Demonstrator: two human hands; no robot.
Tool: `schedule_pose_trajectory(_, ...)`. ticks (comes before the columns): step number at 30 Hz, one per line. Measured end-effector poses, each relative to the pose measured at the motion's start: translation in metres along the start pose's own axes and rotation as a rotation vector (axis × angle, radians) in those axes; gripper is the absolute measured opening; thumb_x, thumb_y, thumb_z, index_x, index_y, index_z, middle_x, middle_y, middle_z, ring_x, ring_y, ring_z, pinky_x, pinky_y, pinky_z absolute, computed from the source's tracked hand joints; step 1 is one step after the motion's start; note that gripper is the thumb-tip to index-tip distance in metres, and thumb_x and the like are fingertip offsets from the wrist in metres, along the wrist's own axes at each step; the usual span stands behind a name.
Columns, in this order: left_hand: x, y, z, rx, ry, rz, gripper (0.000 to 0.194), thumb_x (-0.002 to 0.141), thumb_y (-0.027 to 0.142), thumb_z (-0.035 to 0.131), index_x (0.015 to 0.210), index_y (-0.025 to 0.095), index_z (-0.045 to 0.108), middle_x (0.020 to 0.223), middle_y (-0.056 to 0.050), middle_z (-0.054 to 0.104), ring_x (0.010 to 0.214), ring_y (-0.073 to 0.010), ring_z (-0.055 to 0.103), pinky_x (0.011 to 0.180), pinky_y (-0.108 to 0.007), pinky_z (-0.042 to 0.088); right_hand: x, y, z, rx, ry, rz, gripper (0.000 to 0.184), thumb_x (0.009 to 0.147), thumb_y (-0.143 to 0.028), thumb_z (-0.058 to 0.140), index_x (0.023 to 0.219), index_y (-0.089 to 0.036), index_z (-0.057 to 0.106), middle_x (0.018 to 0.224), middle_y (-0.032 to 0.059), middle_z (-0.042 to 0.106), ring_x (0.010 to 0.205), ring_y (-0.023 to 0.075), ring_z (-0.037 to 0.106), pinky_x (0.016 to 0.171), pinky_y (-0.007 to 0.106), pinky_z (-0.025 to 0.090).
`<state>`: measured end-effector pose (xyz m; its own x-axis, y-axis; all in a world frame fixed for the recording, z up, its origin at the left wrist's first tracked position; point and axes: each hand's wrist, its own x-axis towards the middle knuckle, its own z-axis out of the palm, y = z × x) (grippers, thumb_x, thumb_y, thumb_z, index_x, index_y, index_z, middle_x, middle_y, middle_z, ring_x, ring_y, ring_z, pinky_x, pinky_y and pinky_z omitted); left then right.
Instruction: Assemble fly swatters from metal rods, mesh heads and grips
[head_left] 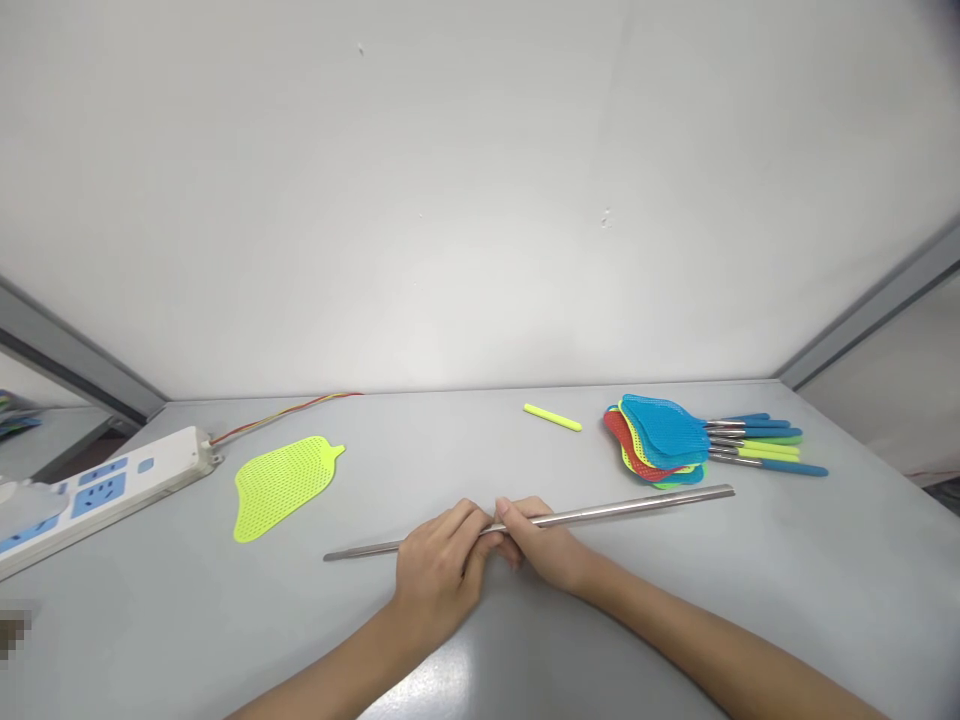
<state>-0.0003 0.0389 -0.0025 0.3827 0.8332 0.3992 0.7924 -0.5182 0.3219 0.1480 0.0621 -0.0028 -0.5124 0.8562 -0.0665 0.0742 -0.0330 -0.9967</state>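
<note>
A long, thin metal rod [637, 508] lies crosswise in front of me, its right end slightly higher in view than its left. My left hand [442, 560] is wrapped over it left of the middle. Close beside it, my right hand [544, 545] grips the rod with the thumb on top. Some fingers of both hands are hidden behind the rod and each other. To the left lies a yellow-green perforated fly swatter head [285, 485] with a short stem. Further back rests a slim yellow-green handle sleeve [553, 417].
A pile of fly swatters [667, 435] in blue, red and yellow-green lies at the back right, handles pointing right. At the left stands a white power strip [142, 470] with a red and yellow cord [292, 405]. A pale wall [480, 200] rises behind the grey table [825, 580].
</note>
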Motion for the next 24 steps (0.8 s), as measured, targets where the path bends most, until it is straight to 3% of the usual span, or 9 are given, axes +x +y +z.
schedule_pose_trajectory(9, 0.016, -0.013, -0.011, 0.077, 0.015, -0.002, 0.018, 0.083, 0.035, 0.043, 0.086, 0.019, 0.051, 0.087, -0.005, 0.055, 0.079, -0.0172, 0.051, 0.069, -0.028, 0.042, 0.004, 0.006, -0.001, 0.209, 0.154, 0.004, 0.052, 0.079, -0.05, 0.044, 0.04, -0.018, 0.031, 0.036, -0.0066, 0.027, 0.035, 0.0063, 0.03, 0.041, 0.022, 0.027)
schedule_pose_trajectory(15, 0.029, -0.029, -0.023, 0.24, 0.052, -0.102, 0.033, 0.079, 0.049, 0.046, 0.064, 0.019, 0.047, 0.066, -0.002, 0.056, 0.068, -0.0199, 0.051, 0.065, -0.033, 0.036, 0.011, 0.003, -0.007, 0.335, 0.23, -0.007, 0.046, 0.079, -0.05, 0.043, 0.049, -0.019, 0.03, 0.043, -0.0072, 0.029, 0.037, 0.0062, 0.035, 0.041, 0.022, 0.027)
schedule_pose_trajectory(19, 0.034, -0.034, -0.032, 0.32, 0.066, -0.117, 0.039, 0.079, 0.053, 0.044, 0.058, 0.019, 0.044, 0.055, 0.0, 0.054, 0.056, -0.0168, 0.05, 0.055, -0.027, 0.032, 0.009, 0.001, -0.005, 0.333, 0.209, -0.014, 0.041, 0.079, -0.049, 0.045, 0.054, -0.018, 0.035, 0.047, -0.0065, 0.034, 0.04, 0.0056, 0.035, 0.043, 0.02, 0.028)
schedule_pose_trajectory(24, 0.035, -0.046, -0.046, 0.416, 0.121, -0.141, 0.041, 0.083, 0.05, 0.037, 0.057, 0.019, 0.045, 0.051, 0.0, 0.054, 0.05, -0.0153, 0.05, 0.047, -0.024, 0.024, -0.001, -0.013, 0.008, 0.216, 0.07, -0.018, 0.041, 0.079, -0.048, 0.047, 0.056, -0.014, 0.05, 0.044, -0.0033, 0.043, 0.038, 0.0077, 0.04, 0.043, 0.022, 0.032)
